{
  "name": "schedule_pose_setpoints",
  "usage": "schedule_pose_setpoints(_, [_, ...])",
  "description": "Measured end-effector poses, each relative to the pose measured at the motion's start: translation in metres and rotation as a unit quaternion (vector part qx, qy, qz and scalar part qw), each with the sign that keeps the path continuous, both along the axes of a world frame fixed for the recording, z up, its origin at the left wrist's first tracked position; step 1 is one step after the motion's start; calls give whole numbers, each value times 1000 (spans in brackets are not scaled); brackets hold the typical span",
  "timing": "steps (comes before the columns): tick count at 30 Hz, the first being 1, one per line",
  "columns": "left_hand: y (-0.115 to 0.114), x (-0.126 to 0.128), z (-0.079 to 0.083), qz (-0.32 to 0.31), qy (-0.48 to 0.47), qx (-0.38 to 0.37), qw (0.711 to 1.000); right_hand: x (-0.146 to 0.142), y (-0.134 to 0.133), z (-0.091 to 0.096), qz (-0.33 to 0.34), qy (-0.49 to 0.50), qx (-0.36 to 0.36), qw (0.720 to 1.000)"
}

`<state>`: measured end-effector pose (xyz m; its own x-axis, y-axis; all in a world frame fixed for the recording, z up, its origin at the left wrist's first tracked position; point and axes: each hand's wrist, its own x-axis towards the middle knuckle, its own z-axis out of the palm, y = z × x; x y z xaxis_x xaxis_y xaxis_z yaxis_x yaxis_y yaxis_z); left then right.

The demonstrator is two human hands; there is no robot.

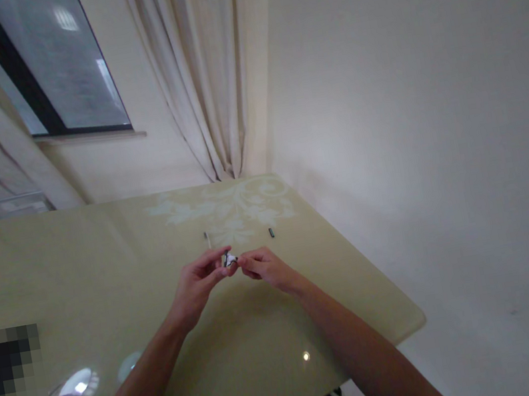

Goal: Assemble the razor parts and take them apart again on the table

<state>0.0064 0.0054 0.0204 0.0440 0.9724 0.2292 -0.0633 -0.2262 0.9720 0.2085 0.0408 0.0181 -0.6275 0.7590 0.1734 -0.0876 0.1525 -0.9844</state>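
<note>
Above the glossy table, my left hand (197, 282) pinches a small white object with dark edges (229, 259) between thumb and fingers. Its exact kind is too small to make out. My right hand (264, 267) comes in from the other side, with thumb and forefinger pressed together at the object's right end, by a tiny dark bit. What those right fingertips grip is too small to name. Just beyond my left fingers lies a thin white stick with a dark end (207, 238). A short dark bar (271, 232) rests on the table past my right hand.
The pale green table (361, 290) has a white floral pattern near its far corner and a rounded right corner. A plain wall (426, 130) runs along the right. Curtains (202, 66) and a window (64, 62) stand behind. A pixelated dark patch covers the left edge.
</note>
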Motion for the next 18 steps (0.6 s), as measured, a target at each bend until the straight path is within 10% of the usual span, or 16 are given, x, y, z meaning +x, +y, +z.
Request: schedule_pose_setpoints(18, [-1,4,-2,13,-12,-19,1000,3,3,-3,-13,-31,70,997])
